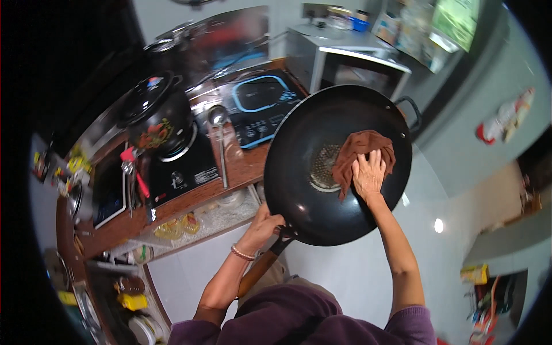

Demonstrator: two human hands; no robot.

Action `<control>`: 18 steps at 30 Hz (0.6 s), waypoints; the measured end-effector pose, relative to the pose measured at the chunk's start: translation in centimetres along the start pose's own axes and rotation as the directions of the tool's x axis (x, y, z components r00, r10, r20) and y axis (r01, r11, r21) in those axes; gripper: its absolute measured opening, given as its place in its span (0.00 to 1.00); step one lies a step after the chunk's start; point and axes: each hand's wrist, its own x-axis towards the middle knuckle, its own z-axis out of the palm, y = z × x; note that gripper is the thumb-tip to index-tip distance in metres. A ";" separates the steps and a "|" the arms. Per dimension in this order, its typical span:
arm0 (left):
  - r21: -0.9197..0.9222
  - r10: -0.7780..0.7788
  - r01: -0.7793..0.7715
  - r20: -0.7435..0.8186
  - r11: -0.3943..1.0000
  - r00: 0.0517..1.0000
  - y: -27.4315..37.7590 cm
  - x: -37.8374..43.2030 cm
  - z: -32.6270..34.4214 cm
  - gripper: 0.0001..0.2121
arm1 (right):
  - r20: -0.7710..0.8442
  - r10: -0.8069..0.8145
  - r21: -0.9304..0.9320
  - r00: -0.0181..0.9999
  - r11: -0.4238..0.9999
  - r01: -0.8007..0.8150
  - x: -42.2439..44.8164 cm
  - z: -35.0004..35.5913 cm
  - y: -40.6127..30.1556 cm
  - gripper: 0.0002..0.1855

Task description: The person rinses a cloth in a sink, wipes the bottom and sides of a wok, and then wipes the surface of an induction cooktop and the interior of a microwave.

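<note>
A large black wok [302, 164] is held up in front of me, its inside facing the camera. My left hand [263, 226] grips its rim at the lower left, beside the base of the long wooden handle [256, 274]. Against the wok's inner wall, my right hand [369, 172] presses a crumpled brown cloth [364, 140] with its fingers spread over it. A worn, textured patch [325, 166] shows at the wok's middle, partly covered by the cloth. The small loop handle [412, 114] points to the upper right.
On the counter [248, 166] at left are a lidded black pot [157, 116] on a gas burner, a metal ladle [222, 146] and an induction cooktop [263, 103]. A microwave oven [345, 60] stands behind the wok. Oil bottles [172, 228] lie on a shelf below the counter.
</note>
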 end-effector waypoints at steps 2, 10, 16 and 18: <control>0.020 0.022 -0.021 -0.051 1.000 0.998 0.1 0.7 -0.3 0.18 | -0.081 0.137 0.111 0.987 0.986 -0.128 3.0 2.2 -3.2 0.17; -0.172 -0.066 0.014 -0.299 0.985 0.952 4.3 4.2 -6.2 0.17 | 0.097 -0.675 0.771 0.732 0.516 0.374 6.2 1.0 -18.0 0.15; -0.138 -0.043 -0.031 -0.503 0.990 0.863 4.2 4.5 -12.1 0.20 | 0.506 -0.809 0.756 0.298 0.582 0.298 10.0 -1.2 -14.6 0.18; -0.183 -0.098 -0.019 -0.609 0.983 0.787 4.9 4.0 -12.1 0.21 | 0.492 -0.797 0.828 0.350 0.553 0.095 11.6 0.0 -13.0 0.18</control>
